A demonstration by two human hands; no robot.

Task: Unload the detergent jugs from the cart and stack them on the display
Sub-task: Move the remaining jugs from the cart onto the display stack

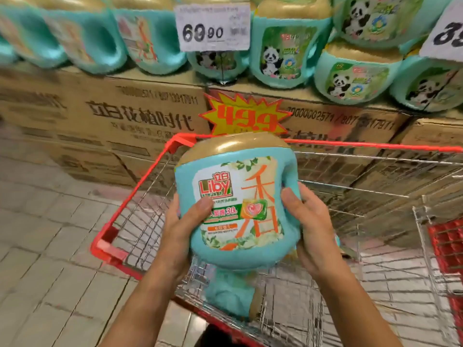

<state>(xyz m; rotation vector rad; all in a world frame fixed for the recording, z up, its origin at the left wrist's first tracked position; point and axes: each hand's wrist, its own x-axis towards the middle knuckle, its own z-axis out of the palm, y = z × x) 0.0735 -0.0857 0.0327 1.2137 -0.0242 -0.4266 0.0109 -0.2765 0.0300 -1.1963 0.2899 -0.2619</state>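
Turquoise plastic detergent jug [238, 204] with gold cap and "Liby" label, held cap-up above the red-rimmed wire cart [140, 186]. Left hand [185, 226] grip: thumb curled over the label, fingers behind the jug's side. Right hand [308, 229] grip: thumb and fingers clasping the handle side. A second turquoise jug [230, 291] lies on its side in the cart below. Stacked turquoise panda-label jugs [283, 53] stand on brown cardboard cartons [112, 113] beyond, beside a white price card [213, 27].

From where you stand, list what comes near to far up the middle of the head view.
Nearest first: cart jug → held jug, gripped by left hand and right hand → cart's far rim → 49.9 sign → boxes → display jugs with the 69.90 tag.
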